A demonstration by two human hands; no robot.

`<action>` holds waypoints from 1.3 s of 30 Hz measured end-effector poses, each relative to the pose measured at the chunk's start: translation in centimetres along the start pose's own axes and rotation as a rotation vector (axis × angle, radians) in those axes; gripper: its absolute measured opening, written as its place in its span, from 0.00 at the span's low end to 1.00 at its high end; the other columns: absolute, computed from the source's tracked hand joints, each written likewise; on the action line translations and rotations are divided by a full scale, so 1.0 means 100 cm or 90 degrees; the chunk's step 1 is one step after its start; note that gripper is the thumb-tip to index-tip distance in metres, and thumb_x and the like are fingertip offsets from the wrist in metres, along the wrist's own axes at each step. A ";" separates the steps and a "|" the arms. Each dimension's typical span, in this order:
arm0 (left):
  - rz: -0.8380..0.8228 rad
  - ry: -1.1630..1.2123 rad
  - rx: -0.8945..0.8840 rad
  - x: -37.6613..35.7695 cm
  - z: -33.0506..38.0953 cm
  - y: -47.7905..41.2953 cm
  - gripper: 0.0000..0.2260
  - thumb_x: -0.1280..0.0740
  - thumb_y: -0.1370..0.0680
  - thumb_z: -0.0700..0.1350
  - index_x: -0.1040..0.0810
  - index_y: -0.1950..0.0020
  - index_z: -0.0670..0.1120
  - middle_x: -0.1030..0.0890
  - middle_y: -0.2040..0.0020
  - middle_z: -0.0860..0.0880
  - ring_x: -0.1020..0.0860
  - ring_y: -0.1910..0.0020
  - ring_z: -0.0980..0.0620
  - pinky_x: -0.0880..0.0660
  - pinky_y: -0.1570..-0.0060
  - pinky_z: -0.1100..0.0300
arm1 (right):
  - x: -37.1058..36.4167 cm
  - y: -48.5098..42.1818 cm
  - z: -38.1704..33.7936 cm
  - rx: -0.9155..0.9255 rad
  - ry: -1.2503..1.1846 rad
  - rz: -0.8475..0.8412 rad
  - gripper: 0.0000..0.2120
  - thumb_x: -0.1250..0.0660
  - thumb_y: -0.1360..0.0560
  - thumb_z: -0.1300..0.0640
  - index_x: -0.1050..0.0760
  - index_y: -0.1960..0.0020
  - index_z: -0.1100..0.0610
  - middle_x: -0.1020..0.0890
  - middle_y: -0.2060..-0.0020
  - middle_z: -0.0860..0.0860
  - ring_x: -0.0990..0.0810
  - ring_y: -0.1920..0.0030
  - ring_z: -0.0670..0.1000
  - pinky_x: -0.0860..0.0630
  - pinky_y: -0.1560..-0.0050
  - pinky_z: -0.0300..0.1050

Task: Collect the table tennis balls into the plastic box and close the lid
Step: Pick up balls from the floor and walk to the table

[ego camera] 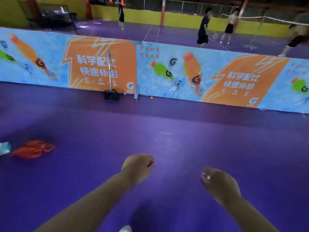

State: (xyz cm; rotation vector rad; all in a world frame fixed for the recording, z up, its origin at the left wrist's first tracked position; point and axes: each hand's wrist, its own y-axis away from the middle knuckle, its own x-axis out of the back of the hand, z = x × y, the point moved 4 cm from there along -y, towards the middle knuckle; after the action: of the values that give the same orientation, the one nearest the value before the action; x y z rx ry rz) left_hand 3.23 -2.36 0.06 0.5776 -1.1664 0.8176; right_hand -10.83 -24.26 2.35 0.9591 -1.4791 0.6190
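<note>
An orange table tennis ball [151, 97] lies on the purple floor at the foot of the printed barrier. A white ball [124, 93] sits a little to its left. Both are far ahead of my hands. My left hand [137, 166] hovers over the floor with its back to the camera and its fingers curled under; a small red sliver shows at its fingertips. My right hand [219, 183] is also seen from behind, fingers bent, with a pale glint at the tips. Whether either hand holds anything is hidden. The plastic box is not in view.
A black ball catcher with a blue pole [111, 95] leans on the barrier [217, 72]. A red plastic bag [33, 149] and a pale crumpled thing [4, 148] lie on the floor at the left. Beyond the barrier, several people play on another court.
</note>
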 end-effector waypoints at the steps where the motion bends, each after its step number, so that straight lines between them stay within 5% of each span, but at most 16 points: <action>1: 0.011 0.019 0.016 0.002 -0.020 -0.010 0.10 0.43 0.25 0.46 0.23 0.54 0.45 0.19 0.55 0.47 0.22 0.55 0.43 0.25 0.59 0.55 | -0.005 -0.018 -0.015 0.020 -0.004 0.009 0.08 0.43 0.24 0.50 0.25 0.50 0.48 0.17 0.51 0.48 0.20 0.49 0.56 0.28 0.57 0.43; 6: 0.037 0.043 0.089 0.029 -0.118 -0.079 0.12 0.45 0.26 0.48 0.25 0.54 0.44 0.20 0.55 0.46 0.28 0.62 0.45 0.27 0.61 0.54 | -0.006 -0.116 -0.105 0.059 -0.007 0.019 0.07 0.41 0.24 0.51 0.25 0.52 0.50 0.17 0.52 0.52 0.20 0.49 0.58 0.29 0.59 0.44; 15: 0.024 0.060 0.137 0.070 -0.241 -0.213 0.10 0.40 0.23 0.47 0.21 0.49 0.50 0.18 0.49 0.51 0.21 0.49 0.45 0.26 0.54 0.56 | -0.001 -0.275 -0.242 0.130 -0.034 0.057 0.08 0.39 0.25 0.51 0.22 0.52 0.51 0.17 0.54 0.55 0.20 0.49 0.60 0.27 0.58 0.47; 24: 0.028 0.075 0.161 0.063 -0.300 -0.388 0.11 0.41 0.23 0.47 0.21 0.47 0.52 0.18 0.47 0.53 0.21 0.48 0.47 0.29 0.55 0.60 | -0.012 -0.472 -0.285 0.146 -0.010 0.039 0.09 0.41 0.24 0.51 0.23 0.50 0.51 0.17 0.52 0.53 0.21 0.49 0.59 0.33 0.60 0.45; 39: 0.023 0.127 0.345 0.088 -0.434 -0.667 0.09 0.39 0.23 0.48 0.20 0.48 0.53 0.18 0.51 0.56 0.21 0.52 0.52 0.30 0.59 0.62 | 0.012 -0.812 -0.397 0.181 -0.017 -0.030 0.12 0.44 0.23 0.53 0.23 0.49 0.56 0.18 0.51 0.58 0.21 0.47 0.60 0.26 0.54 0.48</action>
State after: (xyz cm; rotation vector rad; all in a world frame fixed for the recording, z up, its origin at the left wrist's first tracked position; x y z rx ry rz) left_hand 83.14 -6.24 -3.92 0.8960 -0.7694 1.2051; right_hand 78.91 -33.60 -2.81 1.2212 -1.4107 0.7983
